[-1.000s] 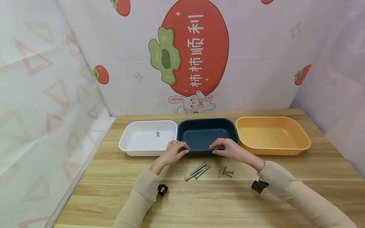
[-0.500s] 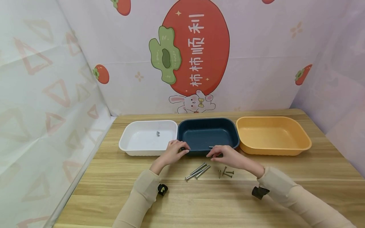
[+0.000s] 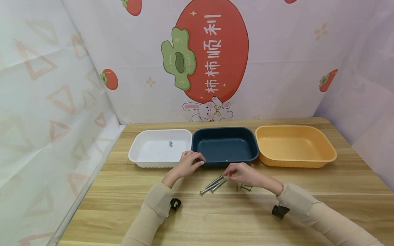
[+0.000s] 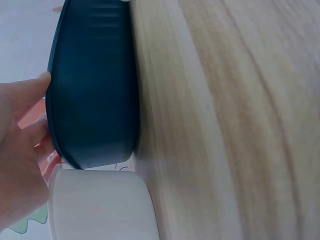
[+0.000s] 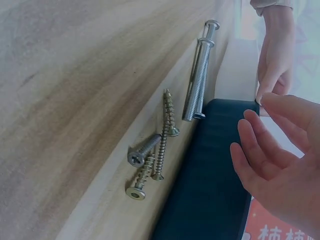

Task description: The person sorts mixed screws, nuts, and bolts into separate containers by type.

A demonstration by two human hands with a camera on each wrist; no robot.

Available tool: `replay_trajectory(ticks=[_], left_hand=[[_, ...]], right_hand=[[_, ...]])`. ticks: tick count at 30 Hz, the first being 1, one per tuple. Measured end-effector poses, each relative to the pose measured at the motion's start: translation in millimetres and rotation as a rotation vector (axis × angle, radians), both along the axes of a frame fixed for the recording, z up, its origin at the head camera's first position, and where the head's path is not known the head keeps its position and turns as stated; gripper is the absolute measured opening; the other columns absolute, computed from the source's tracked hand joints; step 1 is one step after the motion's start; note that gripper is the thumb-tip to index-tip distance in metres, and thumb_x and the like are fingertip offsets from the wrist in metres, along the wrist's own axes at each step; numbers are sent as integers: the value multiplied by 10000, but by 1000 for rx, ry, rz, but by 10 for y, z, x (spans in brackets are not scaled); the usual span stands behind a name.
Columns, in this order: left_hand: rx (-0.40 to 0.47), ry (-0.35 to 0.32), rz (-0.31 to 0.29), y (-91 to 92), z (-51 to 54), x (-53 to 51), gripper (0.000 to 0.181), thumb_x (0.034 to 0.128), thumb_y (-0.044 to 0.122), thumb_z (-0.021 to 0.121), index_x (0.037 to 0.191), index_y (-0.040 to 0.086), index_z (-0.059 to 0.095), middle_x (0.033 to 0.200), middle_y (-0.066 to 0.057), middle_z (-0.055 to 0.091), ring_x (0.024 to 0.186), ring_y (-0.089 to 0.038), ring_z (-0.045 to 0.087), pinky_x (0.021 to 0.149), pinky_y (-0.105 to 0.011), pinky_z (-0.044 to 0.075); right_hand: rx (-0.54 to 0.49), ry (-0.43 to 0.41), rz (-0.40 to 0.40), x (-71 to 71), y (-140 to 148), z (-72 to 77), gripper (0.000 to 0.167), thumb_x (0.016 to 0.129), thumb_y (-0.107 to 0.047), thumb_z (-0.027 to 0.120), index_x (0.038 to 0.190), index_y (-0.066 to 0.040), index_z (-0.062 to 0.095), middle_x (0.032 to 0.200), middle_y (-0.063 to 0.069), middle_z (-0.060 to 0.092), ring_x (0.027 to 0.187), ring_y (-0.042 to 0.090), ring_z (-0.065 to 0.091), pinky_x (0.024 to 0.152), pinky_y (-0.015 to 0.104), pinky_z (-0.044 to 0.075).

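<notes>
My left hand [image 3: 186,163] holds the near left corner of the dark blue tray [image 3: 224,147]; in the left wrist view its thumb meets the rim while the fingers curl behind it. Above the table, in front of that tray, hovers my right hand [image 3: 243,174], fingers loosely bent with nothing seen between them. Close to its fingertips lie several long silver bolts [image 3: 209,189]. Several shorter brassy screws [image 5: 161,155] lie below the hand, partly covered by it in the head view. Inside the blue tray, near its front wall, a small bright sliver [image 3: 226,160] shows; the wall hides the rest.
A white tray [image 3: 150,150] with small grey metal pieces [image 3: 170,144] stands left of the blue one. To the right, touching it, is a yellow tray [image 3: 292,150]. Wooden tabletop [image 3: 215,218] extends toward me; a printed cloth [image 3: 138,99] hangs behind.
My right hand has moved from over the blue tray's front rim down toward the long bolts. A silver rod-shaped piece seen by its fingers has dropped lower in the tray. My left hand stays put.
</notes>
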State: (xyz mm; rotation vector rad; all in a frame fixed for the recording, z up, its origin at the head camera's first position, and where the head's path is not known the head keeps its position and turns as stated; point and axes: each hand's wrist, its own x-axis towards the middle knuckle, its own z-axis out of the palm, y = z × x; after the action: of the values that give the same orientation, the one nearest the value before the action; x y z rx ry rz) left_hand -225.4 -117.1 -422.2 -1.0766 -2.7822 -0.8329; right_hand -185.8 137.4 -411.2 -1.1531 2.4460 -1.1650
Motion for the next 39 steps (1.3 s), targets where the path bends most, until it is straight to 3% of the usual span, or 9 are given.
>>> replay_trajectory(ticks=[8,18,39], left_hand=[[4,-3,-1,1,-10,-7,89,884,167,537,923,123,603,913,6,612,895,-169,478,918,-445,242],[8,2,-4,7,9,6,98,885,171,535,925,117,606,915,2,613,897,-175,481,922,-446,241],[11,-9,9,15,-2,4,92,879,166,545,922,116,609,912,5,614,894,-171,482,936,-449,232]], right_hand=[[44,-45,13,-8,-4,-76,177,793,37,592,962,21,645,921,119,611,780,125,559,681,261,477],[67,-20,23,-41,-16,-184,165,776,23,626,939,11,653,908,91,604,795,187,584,698,279,490],[104,10,3,-99,-45,-318,138,762,10,639,895,-8,669,882,61,565,757,162,538,663,238,463]])
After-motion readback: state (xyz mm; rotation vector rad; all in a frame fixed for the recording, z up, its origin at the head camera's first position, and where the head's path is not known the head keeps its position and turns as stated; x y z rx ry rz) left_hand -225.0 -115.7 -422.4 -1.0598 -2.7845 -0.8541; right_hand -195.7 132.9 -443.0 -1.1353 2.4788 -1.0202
